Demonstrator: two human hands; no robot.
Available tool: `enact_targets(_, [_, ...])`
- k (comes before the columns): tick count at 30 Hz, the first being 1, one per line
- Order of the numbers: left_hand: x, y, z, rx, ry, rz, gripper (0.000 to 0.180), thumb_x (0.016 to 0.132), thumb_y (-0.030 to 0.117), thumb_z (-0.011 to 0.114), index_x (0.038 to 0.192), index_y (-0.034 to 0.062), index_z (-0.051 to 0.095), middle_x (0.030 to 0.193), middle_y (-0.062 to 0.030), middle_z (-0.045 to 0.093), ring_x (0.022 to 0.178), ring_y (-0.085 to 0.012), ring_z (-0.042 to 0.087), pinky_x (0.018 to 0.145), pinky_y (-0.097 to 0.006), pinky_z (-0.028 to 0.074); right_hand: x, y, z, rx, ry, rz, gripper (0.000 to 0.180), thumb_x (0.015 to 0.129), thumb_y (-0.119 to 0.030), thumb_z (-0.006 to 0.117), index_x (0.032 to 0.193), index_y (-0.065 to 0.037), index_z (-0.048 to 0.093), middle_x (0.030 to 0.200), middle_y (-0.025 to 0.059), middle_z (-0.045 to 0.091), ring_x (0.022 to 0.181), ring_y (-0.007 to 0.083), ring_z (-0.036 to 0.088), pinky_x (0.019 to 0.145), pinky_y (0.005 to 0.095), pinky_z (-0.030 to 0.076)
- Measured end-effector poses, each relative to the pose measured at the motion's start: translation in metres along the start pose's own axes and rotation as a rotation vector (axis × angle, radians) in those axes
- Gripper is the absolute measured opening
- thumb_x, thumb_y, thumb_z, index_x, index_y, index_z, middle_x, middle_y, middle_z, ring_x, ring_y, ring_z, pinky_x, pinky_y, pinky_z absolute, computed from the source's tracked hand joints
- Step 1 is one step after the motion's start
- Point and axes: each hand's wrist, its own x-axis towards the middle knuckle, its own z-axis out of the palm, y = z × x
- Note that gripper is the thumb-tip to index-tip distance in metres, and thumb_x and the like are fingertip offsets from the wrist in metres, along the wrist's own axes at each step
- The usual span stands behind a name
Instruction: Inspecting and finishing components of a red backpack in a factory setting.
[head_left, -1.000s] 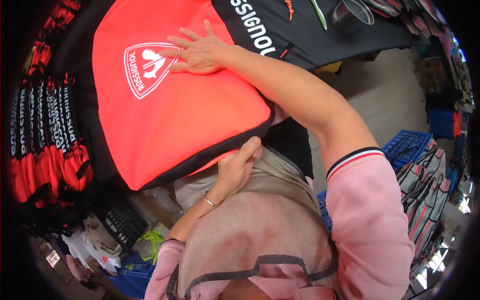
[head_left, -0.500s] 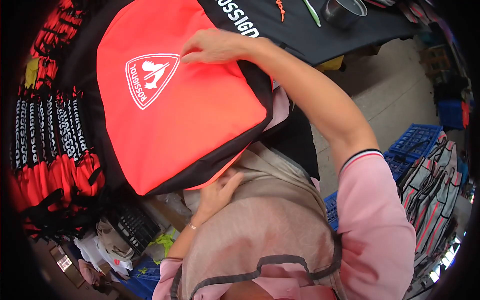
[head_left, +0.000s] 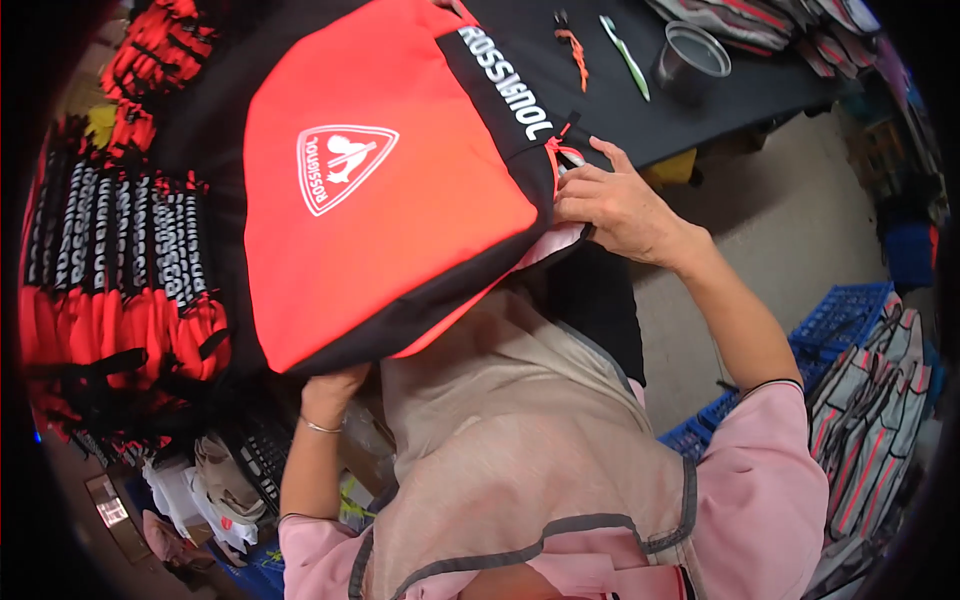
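A bright red-orange and black bag [head_left: 430, 210] lies tilted at the table's near edge, with a white shield-shaped emblem on its panel and white lettering on a black band. At its right side, by a zipped edge with pale lining showing, my right hand [head_left: 622, 208] grips the edge with curled fingers, one finger raised. My left hand [head_left: 342, 383] reaches beneath the bag's near lower corner. Its fingers are hidden under the fabric.
On the black table [head_left: 690, 125] are a green-and-white toothbrush [head_left: 626, 60], an orange cord [head_left: 576, 58] and a clear cup [head_left: 692, 55]. Bundled red-and-black straps [head_left: 130, 250] hang at left. Blue crates [head_left: 835, 315] and grey-and-red pieces [head_left: 865, 410] stand at right.
My right hand has moved from the front panel to the bag's right side edge. My left hand has shifted left under the near corner. The bag appears farther right in view.
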Motion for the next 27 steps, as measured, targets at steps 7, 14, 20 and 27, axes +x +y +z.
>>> enact_targets(7, [0.132, -0.098, -0.214, -0.708, -0.070, -0.619, 0.029, 0.085, 0.009, 0.073, 0.112, -0.0013, 0.069, 0.104, -0.0147, 0.072, 0.100, -0.0271, 0.069, 0.090, -0.034, 0.052, 0.073, -0.016, -0.127, 1.091, 0.345, 0.068, 0.021, 0.082, 0.002, 0.076, 0.100, -0.002, 0.067, 0.086, -0.0030, 0.068, 0.078, 0.0024, 0.059, 0.072, 0.0183, 0.049])
enact_targets(14, [0.233, -0.068, -0.320, -0.092, 0.376, -0.047, 0.053, 0.082, 0.026, 0.078, 0.128, 0.0033, 0.063, 0.120, -0.0138, 0.068, 0.105, -0.0285, 0.066, 0.091, -0.037, 0.052, 0.150, -0.060, -0.192, 1.148, 0.699, -0.089, 0.020, 0.087, -0.013, 0.077, 0.101, 0.000, 0.069, 0.091, 0.0018, 0.071, 0.082, 0.0054, 0.063, 0.075, 0.0211, 0.052])
enact_targets(20, [0.257, -0.037, -0.270, -0.043, 0.236, -0.155, 0.086, 0.071, 0.023, 0.085, 0.145, 0.0065, 0.045, 0.139, -0.0141, 0.053, 0.123, -0.0303, 0.054, 0.102, -0.041, 0.043, 0.184, -0.108, -0.167, 1.225, 0.532, -0.267, 0.025, 0.092, -0.007, 0.067, 0.113, 0.003, 0.057, 0.106, 0.0095, 0.067, 0.101, 0.0129, 0.064, 0.089, 0.0281, 0.053])
enact_targets(27, [0.225, -0.057, -0.252, -0.347, 0.406, -0.293, 0.051, 0.073, 0.009, 0.081, 0.118, 0.0012, 0.056, 0.106, -0.0161, 0.058, 0.099, -0.0359, 0.062, 0.087, -0.041, 0.052, 0.176, -0.101, -0.140, 0.420, 0.537, -0.449, 0.068, 0.073, 0.007, 0.069, 0.136, -0.008, 0.050, 0.131, 0.0169, 0.050, 0.116, 0.0369, 0.055, 0.101, 0.0417, 0.047])
